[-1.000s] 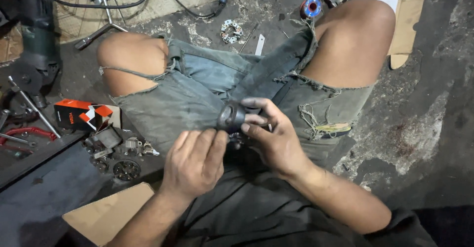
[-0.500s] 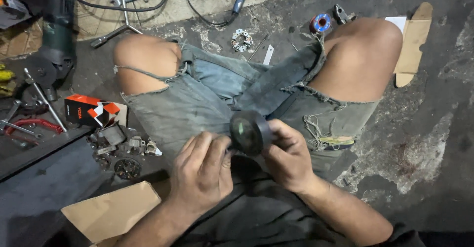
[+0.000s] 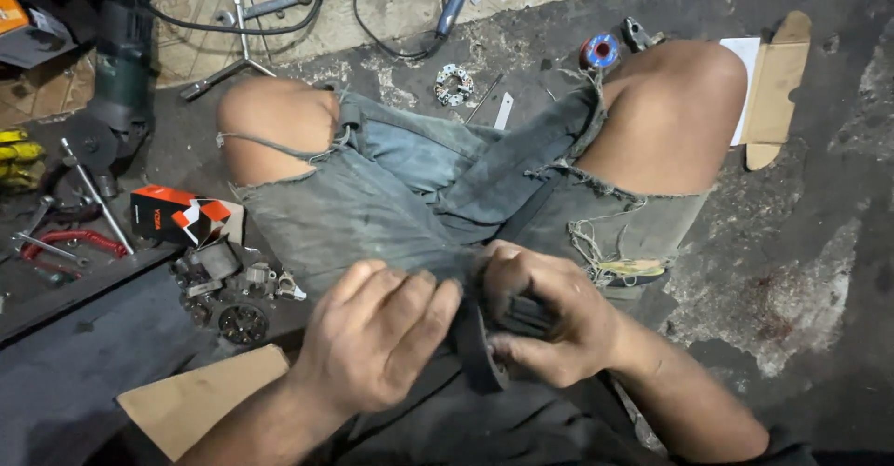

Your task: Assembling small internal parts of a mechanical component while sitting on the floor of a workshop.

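Now we are looking straight down at our lap, knees spread in torn denim shorts (image 3: pixel 372 205), and both hands meet just above the waist. Our right hand (image 3: pixel 549 322) is wrapped tight around a dark, round machine part (image 3: pixel 484 345), fingers curled over its top and thumb tucked under, so only its black rim and a ribbed stretch show between the knuckles. Our left hand (image 3: pixel 377 340) lies flat, palm down, fingertips pressed against the left edge of that part; whether it actually grips anything underneath, we cannot tell. So the part sits almost wholly inside the right fist, its rim poking out toward the left fingers, held low over the shorts.

On the floor to our left we see an orange and black carton (image 3: pixel 182 216) with a cluster of small greasy metal parts (image 3: pixel 233 289) just beside it, and a flat piece of cardboard (image 3: pixel 200 405) nearer to us. Further out lie red-handled pliers (image 3: pixel 70 241) and an angle grinder (image 3: pixel 116 66). Between the knees, up ahead, rests a small ring-shaped metal piece (image 3: pixel 453 84), and by the right knee a blue spool (image 3: pixel 600 52).
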